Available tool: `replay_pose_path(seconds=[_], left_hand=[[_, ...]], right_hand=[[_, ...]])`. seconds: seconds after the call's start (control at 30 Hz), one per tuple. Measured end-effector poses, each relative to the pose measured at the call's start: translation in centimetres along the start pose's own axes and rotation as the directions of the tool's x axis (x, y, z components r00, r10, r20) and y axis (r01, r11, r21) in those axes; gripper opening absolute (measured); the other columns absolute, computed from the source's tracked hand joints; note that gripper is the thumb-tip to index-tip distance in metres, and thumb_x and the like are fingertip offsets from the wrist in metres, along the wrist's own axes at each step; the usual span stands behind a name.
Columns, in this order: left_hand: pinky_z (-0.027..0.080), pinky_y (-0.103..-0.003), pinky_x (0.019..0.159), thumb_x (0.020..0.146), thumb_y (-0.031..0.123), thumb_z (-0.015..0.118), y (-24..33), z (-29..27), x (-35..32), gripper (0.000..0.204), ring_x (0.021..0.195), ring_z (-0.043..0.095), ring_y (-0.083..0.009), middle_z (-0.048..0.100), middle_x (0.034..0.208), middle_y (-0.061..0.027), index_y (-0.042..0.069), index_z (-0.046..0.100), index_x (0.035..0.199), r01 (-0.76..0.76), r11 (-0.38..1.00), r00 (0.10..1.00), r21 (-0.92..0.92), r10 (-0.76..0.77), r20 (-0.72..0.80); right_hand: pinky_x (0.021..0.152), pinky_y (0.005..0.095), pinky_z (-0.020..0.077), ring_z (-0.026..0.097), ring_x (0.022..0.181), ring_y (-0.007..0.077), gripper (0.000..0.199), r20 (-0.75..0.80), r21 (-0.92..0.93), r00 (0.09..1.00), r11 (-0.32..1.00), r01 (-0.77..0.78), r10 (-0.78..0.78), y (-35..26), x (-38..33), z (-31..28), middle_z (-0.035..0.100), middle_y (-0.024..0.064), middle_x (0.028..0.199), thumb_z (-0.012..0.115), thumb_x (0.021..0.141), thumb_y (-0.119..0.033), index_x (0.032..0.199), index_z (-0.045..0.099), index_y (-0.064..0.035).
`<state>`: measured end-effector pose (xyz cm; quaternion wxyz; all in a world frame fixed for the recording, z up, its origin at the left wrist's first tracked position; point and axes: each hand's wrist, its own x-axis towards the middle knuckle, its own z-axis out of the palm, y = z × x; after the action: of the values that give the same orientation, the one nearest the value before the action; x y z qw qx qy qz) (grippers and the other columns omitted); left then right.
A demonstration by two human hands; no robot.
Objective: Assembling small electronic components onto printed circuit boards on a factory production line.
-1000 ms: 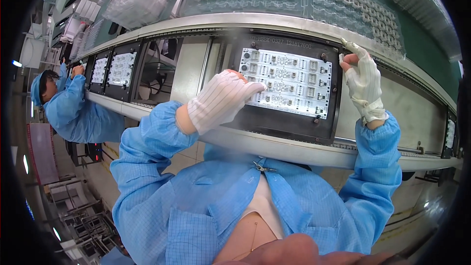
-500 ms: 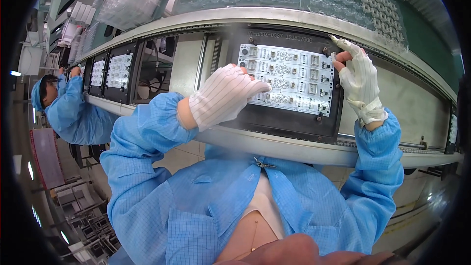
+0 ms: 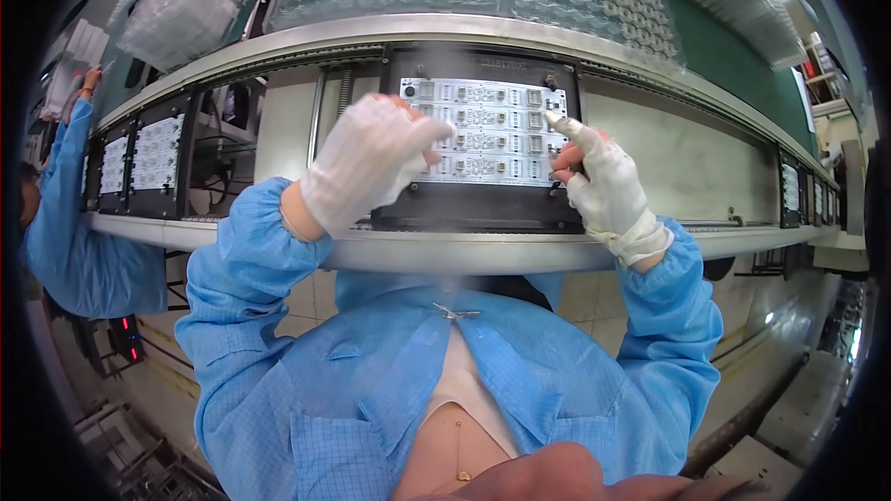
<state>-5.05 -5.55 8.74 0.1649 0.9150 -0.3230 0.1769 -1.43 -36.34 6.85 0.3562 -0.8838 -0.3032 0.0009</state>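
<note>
Circuit-board panel (image 3: 483, 132) in black carrier tray (image 3: 478, 209), conveyor-borne; gloved left hand (image 3: 367, 162) and right hand (image 3: 603, 181), fingers curled, touch its edges, steadying it.

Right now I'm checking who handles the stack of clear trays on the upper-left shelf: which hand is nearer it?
Left. The left hand is below and right of the clear trays; the right hand is farther right, at the white circuit panel.

White knit cloth gloves cover the left hand (image 3: 367, 162) and right hand (image 3: 603, 186). Between them, a matt white circuit panel (image 3: 483, 130) sits in a black carrier (image 3: 478, 209); below runs a brushed-metal rail (image 3: 464, 249).
</note>
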Motion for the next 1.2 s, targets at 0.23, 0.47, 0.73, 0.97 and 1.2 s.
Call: replay_pose_path(seconds=[0.23,0.47,0.73,0.97,1.2], left_hand=[[0.051,-0.04,0.079,0.08,0.01,0.072,-3.1,2.2,0.7,0.024,0.083,0.064,-0.0289,0.066,0.083,-0.0097,0.01,0.069,0.103,-0.029,0.997,0.964,-0.07,0.009,-0.265],[0.051,-0.041,0.079,0.082,0.009,0.07,-4.1,2.6,-1.4,0.021,0.084,0.063,-0.0303,0.066,0.084,-0.0093,0.01,0.07,0.103,0.03,0.979,0.977,-0.2,-0.07,-0.199],[0.05,-0.039,0.081,0.08,0.005,0.069,-3.5,1.9,-2.9,0.024,0.081,0.062,-0.0279,0.064,0.083,-0.0086,0.008,0.068,0.103,-0.007,0.969,0.992,-0.248,-0.024,-0.121],[0.049,-0.038,0.083,0.076,0.003,0.069,-3.6,1.8,-2.4,0.029,0.085,0.063,-0.0275,0.064,0.086,-0.0091,0.009,0.068,0.105,0.014,0.963,0.99,-0.271,-0.051,-0.128],[0.045,-0.044,0.102,0.073,-0.002,0.065,-3.2,4.4,0.6,0.047,0.113,0.059,-0.0314,0.064,0.117,-0.0097,0.01,0.064,0.118,0.016,1.0,0.993,0.017,-0.014,-0.116]], right_hand=[[0.074,0.0361,0.0486,0.061,0.075,0.023,0.065,0.066,-0.203,0.985,0.964,0.172,-0.162,-0.6,0.0,0.8,0.064,0.0059,0.081,0.058,0.072,0.011,0.133,0.059,-0.0117],[0.073,0.0371,0.0455,0.059,0.071,0.0234,0.065,0.183,-0.346,0.972,0.916,0.205,-0.148,-1.7,0.9,0.6,0.063,0.0026,0.077,0.056,0.073,0.011,0.133,0.058,-0.0125],[0.08,0.0393,0.0447,0.058,0.078,0.0281,0.066,0.312,-0.425,0.948,0.884,0.196,-0.061,-2.5,1.8,0.3,0.06,0.0055,0.079,0.06,0.07,0.007,0.133,0.056,-0.0108],[0.075,0.0367,0.0456,0.059,0.075,0.0249,0.061,0.113,-0.523,0.947,0.792,0.314,-0.3,-1.9,-0.2,1.9,0.06,0.0037,0.077,0.058,0.072,0.012,0.129,0.062,-0.0086],[0.086,0.0412,0.0486,0.062,0.094,0.0295,0.047,-0.056,-0.477,0.977,0.865,0.154,-0.205,-0.3,2.4,-0.9,0.068,0.0078,0.1,0.061,0.076,0.004,0.119,0.067,-0.0135]])
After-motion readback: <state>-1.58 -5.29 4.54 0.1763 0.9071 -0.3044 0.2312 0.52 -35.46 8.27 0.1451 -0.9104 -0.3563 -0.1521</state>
